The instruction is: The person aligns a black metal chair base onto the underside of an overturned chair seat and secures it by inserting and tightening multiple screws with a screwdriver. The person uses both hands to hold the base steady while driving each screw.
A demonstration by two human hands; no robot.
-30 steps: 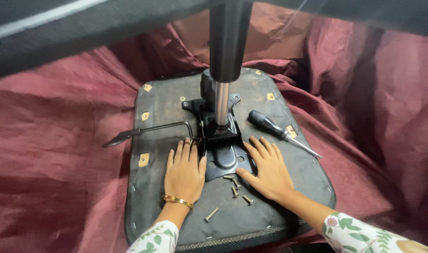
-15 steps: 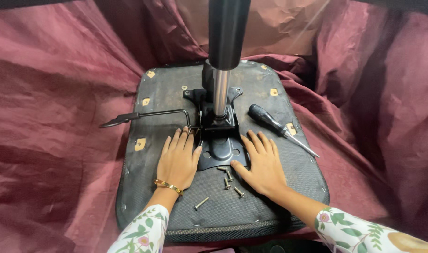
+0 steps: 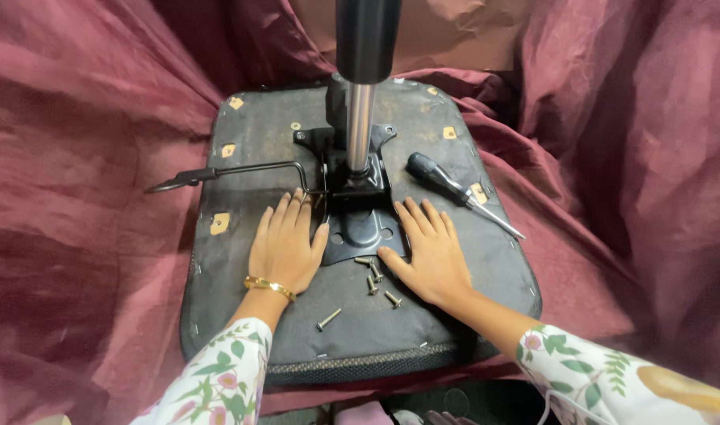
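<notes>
Surface: maroon cloth (image 3: 84,157) drapes all around you.
Seat base (image 3: 265,142): upside down on the cloth, dark, with black mounting plate (image 3: 358,230) and chrome gas cylinder (image 3: 360,126) at centre.
Hands: your left hand (image 3: 285,245) and right hand (image 3: 429,256) lie flat, fingers spread, flanking the plate.
Nearby: loose screws (image 3: 372,279); screwdriver (image 3: 454,189).

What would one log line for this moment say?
left hand: flat on seat underside, beside metal plate | right hand: flat, other side | loose screws: between hands | screwdriver: lying untouched

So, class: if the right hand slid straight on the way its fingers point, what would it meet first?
Probably the screwdriver: the right hand lies flat, fingers pointing up-left toward its handle. The metal plate sits just beside that line.
</notes>
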